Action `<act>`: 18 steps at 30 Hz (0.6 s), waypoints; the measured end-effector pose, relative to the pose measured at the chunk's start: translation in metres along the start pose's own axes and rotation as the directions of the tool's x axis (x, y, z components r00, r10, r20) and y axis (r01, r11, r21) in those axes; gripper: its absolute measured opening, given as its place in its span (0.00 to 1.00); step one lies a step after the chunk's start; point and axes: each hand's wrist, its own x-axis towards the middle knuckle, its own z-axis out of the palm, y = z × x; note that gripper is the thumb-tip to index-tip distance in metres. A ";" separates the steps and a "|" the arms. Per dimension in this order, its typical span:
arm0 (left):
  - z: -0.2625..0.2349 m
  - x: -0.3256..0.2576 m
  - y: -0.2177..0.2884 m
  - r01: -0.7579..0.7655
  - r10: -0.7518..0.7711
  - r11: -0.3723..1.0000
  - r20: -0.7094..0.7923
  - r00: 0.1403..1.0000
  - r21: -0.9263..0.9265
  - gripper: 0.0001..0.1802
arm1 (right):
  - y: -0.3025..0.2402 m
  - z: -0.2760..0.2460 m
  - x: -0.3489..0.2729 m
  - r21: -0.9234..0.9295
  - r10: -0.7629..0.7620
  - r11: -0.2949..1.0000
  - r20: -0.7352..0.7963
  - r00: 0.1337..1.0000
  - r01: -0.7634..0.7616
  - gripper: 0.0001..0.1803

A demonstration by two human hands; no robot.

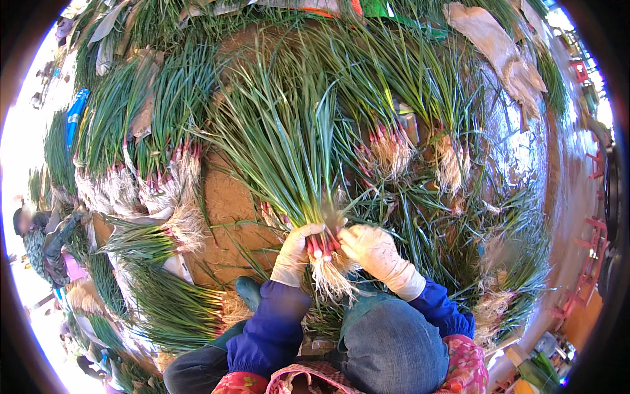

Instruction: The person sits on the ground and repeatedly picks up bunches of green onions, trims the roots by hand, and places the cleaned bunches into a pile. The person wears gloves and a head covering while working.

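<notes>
My left hand (293, 255), in a pale glove, is closed around the red-stemmed base of a bunch of green garlic (289, 157). The long green leaves fan out away from me, and the pale roots (331, 276) hang toward my knees. From the right, my gloved right hand (379, 255) meets the same bunch, its bent fingers pressed against the red stems just above the roots. What exactly lies between those fingertips is partly hidden. Blue sleeves cover both forearms.
More bundles (390, 148) of green garlic lie ahead on the right, and rows of them (141, 177) to the left. Loose leaves (420, 230) litter the brown ground. A torn sack (495, 49) lies far right. Another person (46, 243) is at the left edge; red stools (594, 240) stand right.
</notes>
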 end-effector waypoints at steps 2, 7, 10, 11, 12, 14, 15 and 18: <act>0.005 -0.002 -0.003 0.007 -0.006 0.995 0.003 1.000 -0.102 0.23 | -0.001 -0.004 0.001 0.353 0.054 0.935 -0.240 0.969 0.035 0.14; 0.011 -0.012 0.000 -0.068 0.067 0.993 -0.009 0.998 -0.097 0.21 | 0.008 0.009 0.019 0.578 0.260 0.816 -0.325 0.909 -0.027 0.21; 0.009 -0.010 0.003 -0.091 0.093 0.991 -0.017 0.996 0.095 0.14 | 0.012 0.023 0.030 0.295 0.117 0.953 -0.171 0.978 -0.062 0.09; 0.008 -0.007 0.002 -0.081 0.094 0.982 -0.069 0.993 0.171 0.15 | 0.014 0.026 0.033 0.331 0.176 0.934 -0.106 0.979 -0.132 0.09; 0.008 -0.005 -0.001 -0.115 0.116 0.979 0.003 0.993 0.167 0.18 | 0.017 0.029 0.036 0.431 0.248 0.892 -0.208 0.946 -0.138 0.08; 0.008 0.000 -0.008 -0.064 0.074 0.992 -0.099 0.992 0.108 0.10 | 0.022 0.032 0.042 0.420 0.448 0.836 -0.152 0.881 -0.353 0.06; 0.007 0.002 -0.012 -0.063 0.069 0.993 -0.061 0.996 0.096 0.09 | 0.023 0.033 0.045 0.359 0.528 0.838 -0.336 0.780 -0.411 0.06; 0.006 0.004 -0.023 0.005 0.013 0.982 -0.092 0.996 0.191 0.11 | 0.024 0.037 0.054 0.727 0.629 0.618 -0.229 0.743 -0.300 0.11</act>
